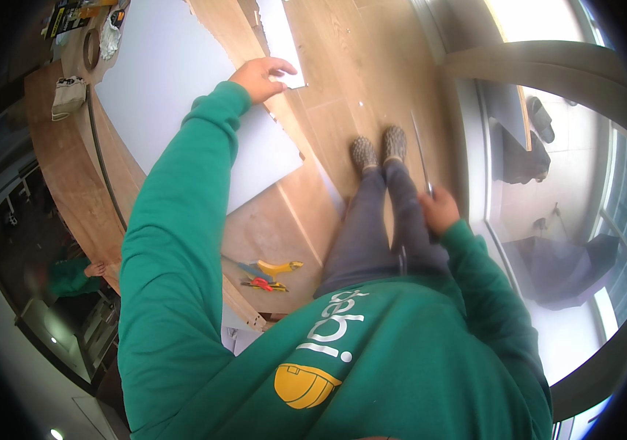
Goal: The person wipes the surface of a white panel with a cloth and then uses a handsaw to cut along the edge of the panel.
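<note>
My left hand (260, 79) is over the wooden edge beside a narrow white strip (278, 33). Its thumb and forefinger are curved and apart; whether they touch the strip I cannot tell. Under my left arm lies a large white panel (163, 70) on a wooden work surface (262, 227). My right hand (441, 211) is closed at my right side. It grips a tool with a long thin metal blade (419, 150), seen nearly edge-on and pointing away from me. The tool's handle is mostly hidden in the hand, so its kind is unclear.
Yellow-handled and red hand tools (266, 276) lie on the wood near my waist. A beige pouch (69, 97) and a brown roll (91, 49) sit at the far left. A green sleeve (71, 277) with a hand shows there too, possibly a reflection. An umbrella (562, 268) stands at right.
</note>
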Demonstrator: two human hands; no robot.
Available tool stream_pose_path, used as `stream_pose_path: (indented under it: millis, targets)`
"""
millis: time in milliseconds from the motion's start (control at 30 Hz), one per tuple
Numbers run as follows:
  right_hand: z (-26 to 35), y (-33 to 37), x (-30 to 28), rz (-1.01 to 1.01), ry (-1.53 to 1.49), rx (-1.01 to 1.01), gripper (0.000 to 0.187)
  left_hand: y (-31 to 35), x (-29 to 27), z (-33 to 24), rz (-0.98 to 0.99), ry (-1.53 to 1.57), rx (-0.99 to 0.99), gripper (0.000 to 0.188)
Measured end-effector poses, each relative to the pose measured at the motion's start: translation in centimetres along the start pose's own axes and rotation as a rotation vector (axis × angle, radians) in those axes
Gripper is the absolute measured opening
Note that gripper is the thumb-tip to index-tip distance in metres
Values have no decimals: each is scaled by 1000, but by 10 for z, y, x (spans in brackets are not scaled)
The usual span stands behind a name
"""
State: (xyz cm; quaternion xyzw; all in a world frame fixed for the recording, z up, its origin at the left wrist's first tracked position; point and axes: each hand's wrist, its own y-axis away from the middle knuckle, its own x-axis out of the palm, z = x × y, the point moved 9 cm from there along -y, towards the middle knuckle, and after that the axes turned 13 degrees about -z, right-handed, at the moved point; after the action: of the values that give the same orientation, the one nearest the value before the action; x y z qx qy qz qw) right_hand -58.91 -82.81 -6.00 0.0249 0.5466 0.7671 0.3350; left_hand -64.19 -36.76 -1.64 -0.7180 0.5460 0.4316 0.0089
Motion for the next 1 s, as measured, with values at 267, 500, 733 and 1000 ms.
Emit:
stream_pose_path:
  millis: [267,500,733,1000]
  targets:
    - [0,-3,0,-13,32,-16,31,30,32,-3,416,-707,171,13]
    - [5,-1,-2,-25,55,-26,32,28,29,13,410,-643,77,8]
    - [-2,-8,-3,-23,57,-50,33,12,9,-17,68,-311,170,7]
    - [32,7,-5,-113,137,-338,33,56,-47,-35,-613,-417,320,52]
